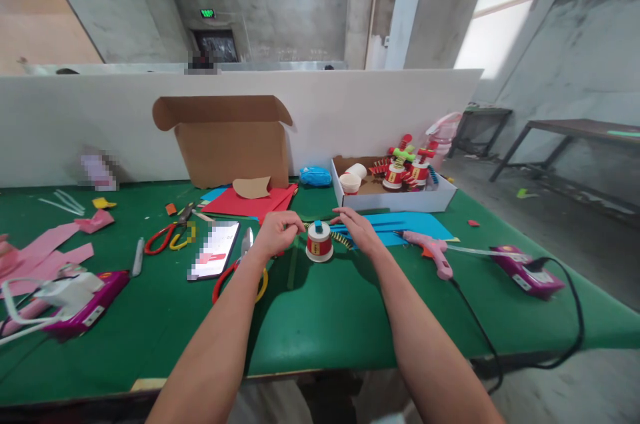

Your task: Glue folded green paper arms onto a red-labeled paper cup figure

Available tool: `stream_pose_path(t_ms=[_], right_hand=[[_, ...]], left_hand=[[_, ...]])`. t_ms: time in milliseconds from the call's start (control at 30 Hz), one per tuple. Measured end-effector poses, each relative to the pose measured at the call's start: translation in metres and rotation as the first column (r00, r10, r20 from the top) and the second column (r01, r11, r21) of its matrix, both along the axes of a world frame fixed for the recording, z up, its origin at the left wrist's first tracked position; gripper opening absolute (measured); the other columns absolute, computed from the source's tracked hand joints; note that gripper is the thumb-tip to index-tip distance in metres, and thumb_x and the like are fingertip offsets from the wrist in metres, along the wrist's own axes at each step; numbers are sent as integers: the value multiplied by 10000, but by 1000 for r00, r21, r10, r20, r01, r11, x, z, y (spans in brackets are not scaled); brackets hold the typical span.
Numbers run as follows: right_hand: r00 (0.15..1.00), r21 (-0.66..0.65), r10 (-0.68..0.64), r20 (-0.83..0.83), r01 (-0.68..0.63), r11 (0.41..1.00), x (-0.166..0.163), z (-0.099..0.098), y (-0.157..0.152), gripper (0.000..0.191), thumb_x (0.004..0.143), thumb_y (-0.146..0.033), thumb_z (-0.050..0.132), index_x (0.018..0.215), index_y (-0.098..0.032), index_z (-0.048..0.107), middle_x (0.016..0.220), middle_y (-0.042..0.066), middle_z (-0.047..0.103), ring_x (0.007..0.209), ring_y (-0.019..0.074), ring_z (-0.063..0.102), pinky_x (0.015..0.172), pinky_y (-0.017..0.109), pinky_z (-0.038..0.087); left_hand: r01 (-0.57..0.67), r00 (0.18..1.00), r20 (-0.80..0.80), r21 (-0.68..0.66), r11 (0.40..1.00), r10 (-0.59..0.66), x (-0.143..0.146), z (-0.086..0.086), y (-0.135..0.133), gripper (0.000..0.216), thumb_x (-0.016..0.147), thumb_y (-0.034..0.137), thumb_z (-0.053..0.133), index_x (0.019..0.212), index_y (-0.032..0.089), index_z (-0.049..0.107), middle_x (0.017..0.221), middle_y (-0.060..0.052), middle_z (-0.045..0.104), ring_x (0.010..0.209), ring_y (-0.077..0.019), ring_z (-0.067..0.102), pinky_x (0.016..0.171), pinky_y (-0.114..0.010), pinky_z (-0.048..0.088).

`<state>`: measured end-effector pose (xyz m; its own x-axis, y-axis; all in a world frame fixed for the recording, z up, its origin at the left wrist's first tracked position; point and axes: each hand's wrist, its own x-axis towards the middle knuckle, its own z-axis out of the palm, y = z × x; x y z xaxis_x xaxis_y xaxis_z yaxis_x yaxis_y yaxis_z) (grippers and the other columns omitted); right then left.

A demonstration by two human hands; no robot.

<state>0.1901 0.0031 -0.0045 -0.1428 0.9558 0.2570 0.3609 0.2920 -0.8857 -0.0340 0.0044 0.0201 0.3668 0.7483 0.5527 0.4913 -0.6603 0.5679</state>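
Both bare forearms reach forward from the near edge of the green tabletop (320, 324) and angle inward, so the hands meet on either side of a small paper cup (319, 242). The cup stands upright near the middle of the tabletop, white with a red band round it and a little blue block on top. The left hand (277, 232) sits just left of the cup, knuckles up, wrist slightly raised. Its grip is clenched, thumb and forefinger pinched together close to the cup's rim; whether anything thin lies between them is too small to tell. The right hand (357, 227) lies just right of the cup, palm down and low. Its grip is released, the fingers stretched out flat and pointing left past the cup, over the edge of a blue paper sheet (405, 224). A folded zigzag strip (343, 238) lies between the cup and this hand. Under the left wrist lie scissors with red and yellow handles (240, 281), with a phone (215, 249) just to their left. A pink glue gun (433, 252) rests to the right of the blue sheet, apart from the right hand.
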Motion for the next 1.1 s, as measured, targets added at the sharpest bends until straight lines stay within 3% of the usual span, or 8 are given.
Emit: stream_pose_path(t_ms=[133,267,400,600,700,767,867,1100], right_hand=[[1000,-41,-1,18,2,999,-1,-5,3,355,909,-378,352,943,-223,670,814,19,716,926,213,631,908,384,449],[996,-13,30,80,-29,999,-5,-6,2,363,906,-366,348,915,-230,685,762,12,700,859,210,633,861,373,456],[995,-17,18,99,-16,1000,-6,-2,-1,351,905,-341,356,908,-225,687,724,10,689,815,206,632,809,353,465],[990,-49,109,87,-105,993,-7,6,-6,343,900,-258,370,768,-192,680,642,29,692,781,197,638,810,341,463],[989,-27,68,133,-65,998,-9,2,-4,201,835,-197,464,756,-185,648,696,23,689,739,180,632,760,327,480],[989,17,18,146,-21,1000,-11,-4,-2,113,761,-161,554,844,-187,626,822,25,696,802,176,639,784,327,488],[991,54,42,127,-49,997,-15,-12,-1,238,726,-155,617,959,-188,585,972,45,690,920,176,644,860,348,489],[980,85,102,172,-118,989,-24,-15,-6,251,733,-202,685,947,-202,553,909,16,678,871,173,651,824,354,493]], left_hand=[[93,992,-53,-259,961,-111,0,5,-4,266,595,76,423,541,161,669,540,9,639,514,-113,556,513,-206,427],[106,987,-74,-344,933,-139,4,7,-6,290,590,71,417,560,164,690,521,21,631,493,-109,549,505,-202,424],[82,991,-80,-296,952,-110,5,1,-2,300,596,64,417,597,169,699,596,6,680,557,-128,592,550,-217,450],[-86,988,-137,-108,990,71,0,-9,8,240,631,84,427,590,186,640,589,10,660,572,-138,583,569,-227,444],[-133,985,-114,-52,990,126,-2,-11,10,205,639,79,429,616,187,601,642,2,672,618,-148,595,599,-241,450],[-143,987,-73,-43,989,140,-1,-11,9,189,655,75,427,651,188,578,735,-10,701,677,-156,614,622,-251,459],[-138,990,-50,-73,988,135,2,-10,7,172,669,72,425,681,191,549,783,-11,707,692,-153,616,616,-248,454],[-201,976,-101,-78,976,193,4,-10,7,92,680,128,493,673,200,550,607,21,619,558,-132,533,524,-227,375]])
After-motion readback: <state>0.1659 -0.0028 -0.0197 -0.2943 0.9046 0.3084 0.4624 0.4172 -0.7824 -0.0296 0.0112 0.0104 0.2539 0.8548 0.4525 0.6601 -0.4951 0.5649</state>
